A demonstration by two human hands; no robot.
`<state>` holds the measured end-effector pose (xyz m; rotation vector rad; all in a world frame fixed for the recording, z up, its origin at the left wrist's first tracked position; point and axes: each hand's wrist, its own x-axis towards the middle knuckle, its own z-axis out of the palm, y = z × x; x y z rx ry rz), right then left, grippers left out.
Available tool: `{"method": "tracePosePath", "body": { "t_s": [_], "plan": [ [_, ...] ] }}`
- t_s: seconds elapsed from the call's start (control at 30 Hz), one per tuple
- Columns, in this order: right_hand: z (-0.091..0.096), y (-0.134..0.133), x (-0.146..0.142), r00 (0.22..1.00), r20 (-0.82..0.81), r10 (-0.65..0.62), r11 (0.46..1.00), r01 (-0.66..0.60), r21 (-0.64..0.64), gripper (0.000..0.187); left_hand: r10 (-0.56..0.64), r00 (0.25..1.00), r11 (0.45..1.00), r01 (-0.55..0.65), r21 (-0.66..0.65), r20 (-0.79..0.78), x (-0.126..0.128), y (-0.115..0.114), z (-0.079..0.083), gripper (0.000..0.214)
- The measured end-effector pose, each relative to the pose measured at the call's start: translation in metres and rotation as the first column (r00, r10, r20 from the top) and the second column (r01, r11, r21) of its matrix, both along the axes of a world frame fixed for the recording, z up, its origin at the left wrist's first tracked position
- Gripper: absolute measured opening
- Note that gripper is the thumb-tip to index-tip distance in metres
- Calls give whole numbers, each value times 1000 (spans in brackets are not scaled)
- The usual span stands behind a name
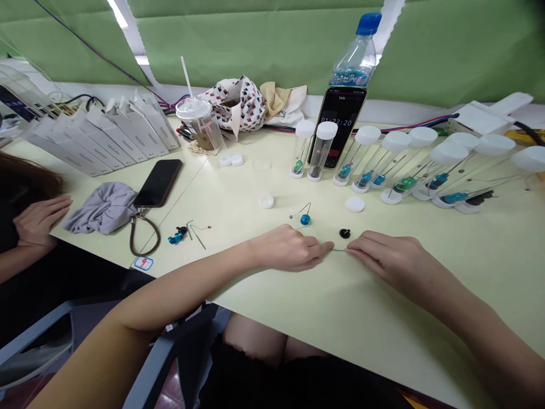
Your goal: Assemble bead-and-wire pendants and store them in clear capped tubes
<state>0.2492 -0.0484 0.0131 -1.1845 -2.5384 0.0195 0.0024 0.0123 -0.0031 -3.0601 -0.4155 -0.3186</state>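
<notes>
A thin metal rod (339, 250) runs between my two hands, low over the tabletop. My right hand (389, 253) is closed, its fingertips pinching the rod's right end. At the other end is my left hand (289, 248), fingers curled, with the forefinger reaching to the rod; its thumb is hidden. Just beyond the rod lies a small black knob-like part (344, 233). A blue cylindrical part (305, 219) with a bent wire sits behind my left hand. Further back are a white round cap (355, 204) and a small clear cup-like piece (266, 200).
Several capped clear tubes (323, 150) holding coloured parts stand at the back right, before a phone (340, 122) and bottle (356, 54). Leftward lie blue and black parts (176, 236), hex keys (196, 236), another phone (159, 183), a grey scrunchie (102, 207) and another person's hand (40, 221).
</notes>
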Motion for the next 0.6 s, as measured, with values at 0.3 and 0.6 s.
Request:
{"method": "tracePosePath", "body": {
  "t_s": [0.3, 0.6],
  "plan": [
    [-1, -1, -1, 997, 74, -22, 1000, 22, -7, 26, -10, 1000, 1000, 10, 3, -5, 0, 1, 0, 38],
    [0, -1, 0, 998, 67, -17, 1000, 17, -2, 29, -10, 1000, 1000, 10, 3, 12, 0, 1, -2, 38]
  ]
}}
